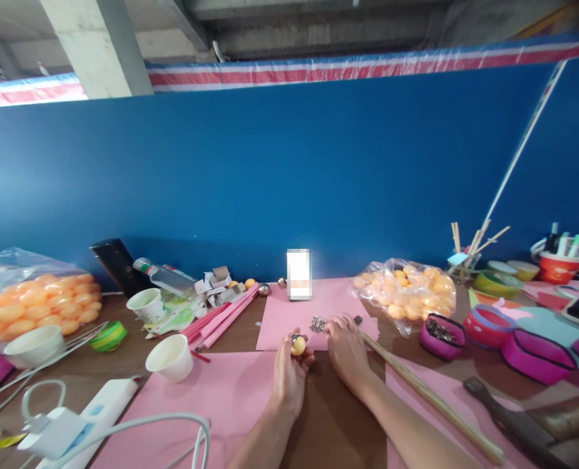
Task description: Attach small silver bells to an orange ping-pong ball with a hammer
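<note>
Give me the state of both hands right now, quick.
Left hand: closed around a small orange plastic ball.
Right hand: fingers pinched on a small shiny silver metal piece, resting on the pink paper sheet.

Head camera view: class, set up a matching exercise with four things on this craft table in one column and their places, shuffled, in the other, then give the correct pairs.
Things
1. small orange ball
2. silvery bit
3. long wooden stick
4. paper cup

Places
A. lying slantwise beside the right forearm
B. at the fingertips of the right hand
C. on the pink sheet, left of both hands
D. held in the left hand

Pairs: 1-D, 2-B, 3-A, 4-C
</note>
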`<state>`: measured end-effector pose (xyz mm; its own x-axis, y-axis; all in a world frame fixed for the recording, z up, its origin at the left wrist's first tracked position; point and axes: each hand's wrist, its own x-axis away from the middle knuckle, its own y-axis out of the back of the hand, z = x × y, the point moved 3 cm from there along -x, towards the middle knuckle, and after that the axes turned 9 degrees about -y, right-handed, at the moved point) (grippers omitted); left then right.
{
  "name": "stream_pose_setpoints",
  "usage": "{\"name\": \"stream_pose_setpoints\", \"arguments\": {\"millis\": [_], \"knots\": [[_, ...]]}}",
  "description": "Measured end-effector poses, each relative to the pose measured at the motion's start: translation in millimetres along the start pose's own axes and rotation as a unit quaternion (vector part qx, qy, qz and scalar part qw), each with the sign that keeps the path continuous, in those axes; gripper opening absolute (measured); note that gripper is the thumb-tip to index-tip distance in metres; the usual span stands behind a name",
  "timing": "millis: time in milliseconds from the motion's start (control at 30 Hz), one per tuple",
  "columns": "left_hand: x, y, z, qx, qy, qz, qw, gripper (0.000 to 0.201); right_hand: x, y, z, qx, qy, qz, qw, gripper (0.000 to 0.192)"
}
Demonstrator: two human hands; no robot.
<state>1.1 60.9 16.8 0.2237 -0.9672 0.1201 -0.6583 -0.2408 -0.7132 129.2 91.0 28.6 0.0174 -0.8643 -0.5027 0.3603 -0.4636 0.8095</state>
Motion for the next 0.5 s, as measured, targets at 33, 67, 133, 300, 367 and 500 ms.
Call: {"name": "stream_pose_setpoints", "arguments": {"millis": [33,67,133,300,367,500], "knots": [[0.1,-0.2,-0.2,0.0,0.002,0.0,1.0,0.035,0.1,0.6,0.0,-0.002,0.0,0.002,1.0,0.019],[0.1,-0.4,-0.3,0.0,0.004,0.001,1.0,0.036,0.2,1.0,-0.1,-0.004,0.0,0.006,1.0,0.019],[0.2,-0.6,-0.3,-0.002,0.003,0.005,1.0,0.037,0.0,1.1,-0.3,-0.007,-0.001,0.009,1.0,0.018],[1.0,0.2,0.6,-0.02,-0.006,0.018,1.0,0.039,-0.3,-1.0,-0.6,-0.006,0.013,-0.008,1.0,0.019],[1.8,0.0,0.8,-0.025,-0.007,0.028,0.999,0.04,-0.4,-0.6,-0.4,-0.005,0.012,-0.01,1.0,0.019],[3.4,-1.3,-0.1,-0.026,-0.006,0.04,0.999,0.041,-1.2,4.1,2.2,-0.014,0.009,-0.009,1.0,0.016]]}}
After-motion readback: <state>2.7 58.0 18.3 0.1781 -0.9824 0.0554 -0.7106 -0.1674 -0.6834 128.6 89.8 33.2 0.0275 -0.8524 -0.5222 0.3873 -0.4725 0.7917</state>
